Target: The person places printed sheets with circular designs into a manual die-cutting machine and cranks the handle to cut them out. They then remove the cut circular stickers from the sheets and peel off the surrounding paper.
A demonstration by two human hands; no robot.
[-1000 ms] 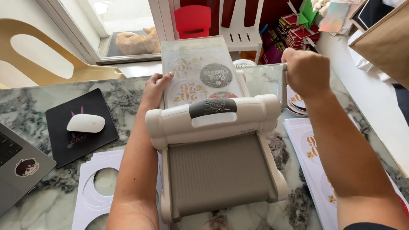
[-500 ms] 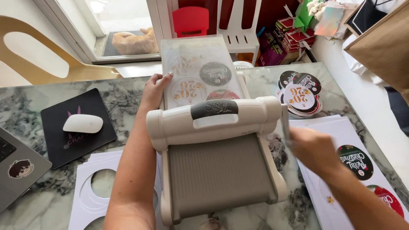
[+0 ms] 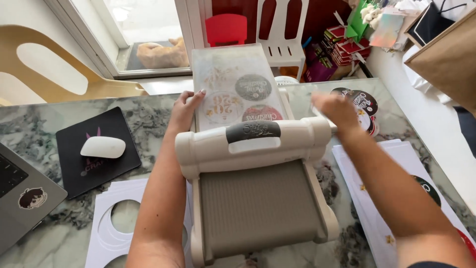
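Our left hand [image 3: 184, 110] rests with fingers spread flat against the edge of the clear cutting plate [image 3: 238, 87] poking out behind the beige die-cutting machine [image 3: 253, 183] on the marble table [image 3: 44, 228]. Our right hand [image 3: 336, 109], blurred, hovers beside the machine's right end; we cannot tell its grip.

I log the die-cutting machine [image 3: 255, 183] at the table's [image 3: 39, 124] centre, with the clear plate stack [image 3: 238, 87] lying on its far platform and my left hand [image 3: 184, 110] resting on that stack's left edge. To its left I list the mouse [image 3: 103, 147] on the mouse pad [image 3: 96, 151], the laptop [image 3: 20, 191] nearer me, and cut-out card sheets [image 3: 116, 226] in front. To its right I list my right hand [image 3: 337, 110] by the machine's end, round printed discs [image 3: 364, 104] behind it, and printed sheets [image 3: 396, 198] under my forearm.
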